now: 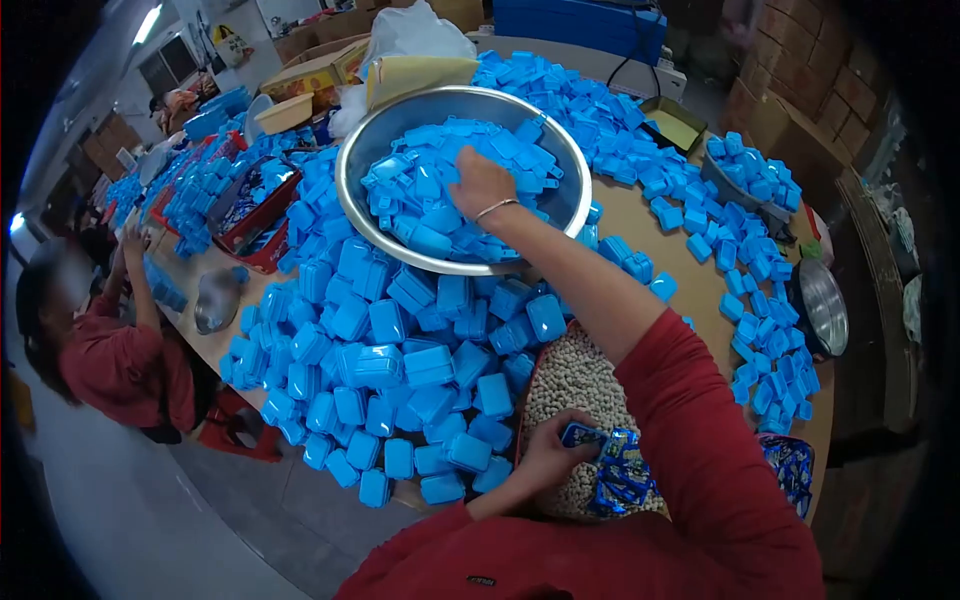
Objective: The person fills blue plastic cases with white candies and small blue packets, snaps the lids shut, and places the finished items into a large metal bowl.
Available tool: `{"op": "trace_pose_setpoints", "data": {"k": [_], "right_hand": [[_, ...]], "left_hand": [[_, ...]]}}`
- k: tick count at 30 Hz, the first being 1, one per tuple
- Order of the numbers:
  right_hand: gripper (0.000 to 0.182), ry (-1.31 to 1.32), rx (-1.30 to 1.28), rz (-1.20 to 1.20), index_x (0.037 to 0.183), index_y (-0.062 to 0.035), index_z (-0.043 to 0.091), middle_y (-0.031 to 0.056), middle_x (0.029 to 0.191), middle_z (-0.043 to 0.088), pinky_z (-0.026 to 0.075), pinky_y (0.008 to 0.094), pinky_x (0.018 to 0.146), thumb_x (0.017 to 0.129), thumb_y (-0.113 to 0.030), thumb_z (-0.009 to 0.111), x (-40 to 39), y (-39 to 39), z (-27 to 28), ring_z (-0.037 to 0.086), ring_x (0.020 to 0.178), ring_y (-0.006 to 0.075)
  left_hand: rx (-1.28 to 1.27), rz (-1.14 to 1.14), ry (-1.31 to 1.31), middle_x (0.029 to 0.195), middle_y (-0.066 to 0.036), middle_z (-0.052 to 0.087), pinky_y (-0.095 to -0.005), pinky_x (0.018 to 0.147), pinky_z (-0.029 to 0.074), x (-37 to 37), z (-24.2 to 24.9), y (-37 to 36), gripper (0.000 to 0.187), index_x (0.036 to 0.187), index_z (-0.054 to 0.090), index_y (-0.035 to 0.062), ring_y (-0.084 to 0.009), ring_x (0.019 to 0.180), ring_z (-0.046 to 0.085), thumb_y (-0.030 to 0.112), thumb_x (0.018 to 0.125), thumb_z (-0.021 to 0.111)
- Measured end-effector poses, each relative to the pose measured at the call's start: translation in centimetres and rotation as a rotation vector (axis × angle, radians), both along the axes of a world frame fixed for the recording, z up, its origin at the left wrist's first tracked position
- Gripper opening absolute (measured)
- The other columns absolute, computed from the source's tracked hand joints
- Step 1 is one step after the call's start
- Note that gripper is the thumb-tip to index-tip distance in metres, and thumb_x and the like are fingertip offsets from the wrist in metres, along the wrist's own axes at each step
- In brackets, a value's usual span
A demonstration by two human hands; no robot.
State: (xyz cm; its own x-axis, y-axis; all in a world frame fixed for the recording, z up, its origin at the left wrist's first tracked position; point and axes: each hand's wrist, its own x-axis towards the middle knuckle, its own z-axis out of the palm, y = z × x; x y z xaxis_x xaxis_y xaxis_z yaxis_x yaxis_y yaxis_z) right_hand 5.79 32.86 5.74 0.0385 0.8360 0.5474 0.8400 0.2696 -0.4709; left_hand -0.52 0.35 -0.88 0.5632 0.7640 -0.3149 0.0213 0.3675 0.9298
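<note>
My right hand (483, 185), with a bracelet at the wrist, reaches into a wide metal bowl (352, 215) heaped with flat blue plastic pieces (430, 236) that look like lids. Its fingers point down toward the pieces and are mostly hidden from view. Low in front of my body, my left hand (552, 458) is closed around a small blue plastic box (580, 436) with something dark inside. Beneath that hand lies a container of small beige pellets (572, 375). Shiny blue printed packets (625, 470) rest on the pellets, just right of the box.
Closed blue boxes (405, 370) are piled left of the pellets. More open blue boxes (760, 330) spread over the table's right side, near a metal basin (823, 305). At the left, a person in a red sleeve (125, 365) works beside a red crate (262, 250).
</note>
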Motion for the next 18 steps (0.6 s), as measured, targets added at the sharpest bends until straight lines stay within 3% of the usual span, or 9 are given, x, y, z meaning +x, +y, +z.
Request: {"op": "trace_pose_setpoints", "data": {"k": [3,5,6,7,9,11,13,15,18], "right_hand": [[0.021,0.137,0.171,0.191,0.091,-0.0072,0.059,0.0113,0.074,0.063,0.05,0.0384,0.06,0.078,-0.02,0.07,2.4,-4.0,1.8,0.065,0.071,0.0265],[0.014,0.227,0.263,0.237,0.089,-0.0059,0.062,0.0071,0.068,0.061,0.048,0.0297,0.057,0.08,-0.015,0.068,5.9,-9.5,3.4,0.061,0.062,0.0176],[0.014,0.295,0.103,0.28,0.092,-0.0039,0.061,0.0019,0.069,0.058,0.045,0.0249,0.057,0.083,-0.012,0.067,8.1,-13.4,4.2,0.055,0.062,0.0094],[0.012,0.314,0.022,0.32,0.091,-0.0018,0.06,-0.0009,0.071,0.057,0.045,0.0227,0.059,0.084,-0.01,0.066,10.7,-16.7,3.3,0.052,0.066,0.0057],[0.011,0.446,-0.272,0.211,0.089,-0.0009,0.06,-0.0005,0.074,0.057,0.046,0.0221,0.062,0.085,-0.01,0.065,14.5,-24.8,0.4,0.053,0.068,0.0061],[0.011,0.39,-0.528,0.027,0.087,-0.0008,0.059,0.0011,0.076,0.06,0.046,0.0217,0.062,0.084,-0.009,0.066,17.3,-31.2,-3.8,0.055,0.068,0.006],[0.011,0.259,-0.556,-0.082,0.084,-0.0016,0.058,0.0055,0.079,0.059,0.048,0.0287,0.062,0.081,-0.008,0.067,18.4,-35.7,-8.5,0.059,0.071,0.0144],[0.015,-0.003,-0.358,-0.121,0.082,-0.0057,0.057,0.0144,0.083,0.057,0.047,0.0411,0.068,0.074,-0.01,0.069,17.2,-38.3,-8.8,0.059,0.08,0.0327],[0.022,-0.082,-0.377,-0.122,0.085,-0.0075,0.056,0.0147,0.087,0.054,0.047,0.0447,0.072,0.07,-0.012,0.071,15.7,-39.3,-8.4,0.057,0.086,0.0349]], "left_hand": [[-0.03,-0.03,0.076,0.079,0.001,0.06,-0.0219,0.06,0.047,-0.3,0.0,0.4,0.029,0.1,0.06,0.0055,-0.0059,0.068,0.055,0.002,0.073,0.071],[0.022,0.059,-0.057,0.081,0.0,0.06,-0.0221,0.055,0.044,0.0,-2.5,0.0,0.029,0.101,0.059,0.0066,-0.0073,0.068,0.055,0.005,0.074,0.07],[-0.056,0.087,-0.124,0.086,-0.001,0.062,-0.0232,0.057,0.047,0.1,-2.5,-0.2,0.032,0.104,0.058,0.0071,-0.0091,0.071,0.057,0.004,0.075,0.07],[-0.141,0.087,-0.031,0.089,-0.002,0.062,-0.0238,0.057,0.049,-0.1,-1.5,-0.1,0.034,0.106,0.057,0.007,-0.01,0.071,0.059,0.004,0.075,0.071],[-0.143,0.088,-0.189,0.09,-0.001,0.061,-0.022,0.064,0.048,-0.1,-0.9,0.1,0.035,0.105,0.056,0.0054,-0.008,0.075,0.058,0.003,0.074,0.072],[-0.093,0.077,-0.234,0.091,-0.001,0.061,-0.023,0.068,0.05,0.1,-0.7,0.0,0.04,0.108,0.054,0.0044,-0.0088,0.078,0.059,0.002,0.073,0.073],[-0.11,-0.057,-0.298,0.102,-0.003,0.059,-0.0246,0.079,0.049,0.1,-0.9,0.2,0.052,0.117,0.049,0.0045,-0.0112,0.091,0.059,-0.001,0.07,0.072],[-0.103,-0.128,-0.374,0.112,-0.003,0.057,-0.0239,0.084,0.047,0.3,-0.7,0.0,0.064,0.127,0.045,0.0062,-0.0117,0.101,0.057,-0.004,0.07,0.072],[-0.049,-0.144,-0.363,0.115,-0.004,0.057,-0.0253,0.086,0.048,0.3,0.9,-1.0,0.061,0.129,0.044,0.0054,-0.0118,0.103,0.057,-0.006,0.073,0.068]]}}
